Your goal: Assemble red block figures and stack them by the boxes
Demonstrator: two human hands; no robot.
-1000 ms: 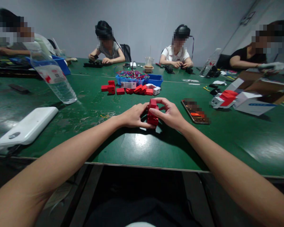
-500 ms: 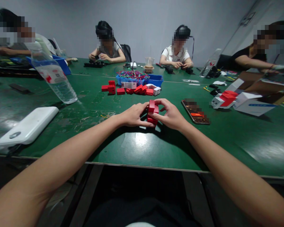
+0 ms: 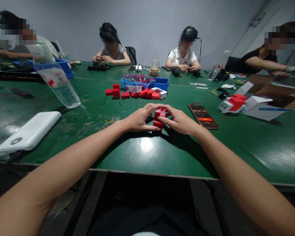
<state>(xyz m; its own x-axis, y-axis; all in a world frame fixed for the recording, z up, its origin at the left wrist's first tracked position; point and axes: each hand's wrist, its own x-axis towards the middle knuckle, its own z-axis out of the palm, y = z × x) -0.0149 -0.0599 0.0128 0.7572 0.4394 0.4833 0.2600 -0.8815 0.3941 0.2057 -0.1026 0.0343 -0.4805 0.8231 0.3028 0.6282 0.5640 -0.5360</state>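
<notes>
Left hand (image 3: 139,120) and right hand (image 3: 178,121), half-curled before a blue bin (image 3: 123,84) of wires (image 3: 139,78), grip a red block (image 3: 160,112), long axis near-upright.

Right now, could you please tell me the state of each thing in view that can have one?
Red parts: held between left hand and right hand
Phone: face up, screen lit
Near water bottle: standing, partly full
Middle blue bin: heaped with wires
Cardboard box: open
Clear cup: upright
White device: lying flat
Red blocks: lying in a loose group
</notes>
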